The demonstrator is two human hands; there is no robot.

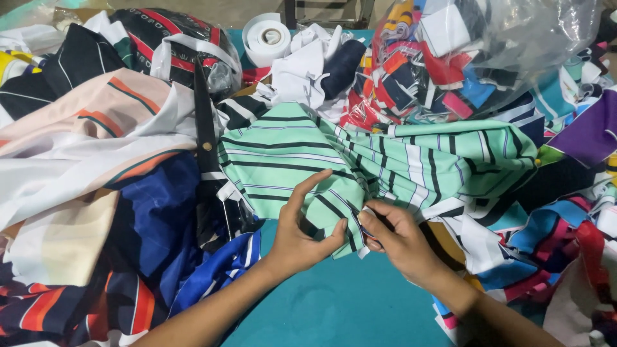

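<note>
Two bare forearms come up from the bottom edge over the teal surface [334,308], and both hands meet at the lower hem of a mint-green garment [289,157] with black and white stripes. The left hand [302,234] is closed on the hem, thumb pressed on top of the cloth and index finger stretched up along it. The right hand [395,234] sits just beside it, fingers curled in a narrow pinch on the same edge; whether something small is held between its fingers cannot be told.

The green garment lies spread across the middle of the heap, running from the hands up and to the right. Left of it lie a blue cloth [160,218] and a peach and white cloth [96,135], with a black strap [204,122] touching its left edge. Beyond it stand a white tape roll [267,38] and a clear plastic bag [475,51] stuffed with coloured fabric pieces. More mixed scraps [553,238] pile up to its right.
</note>
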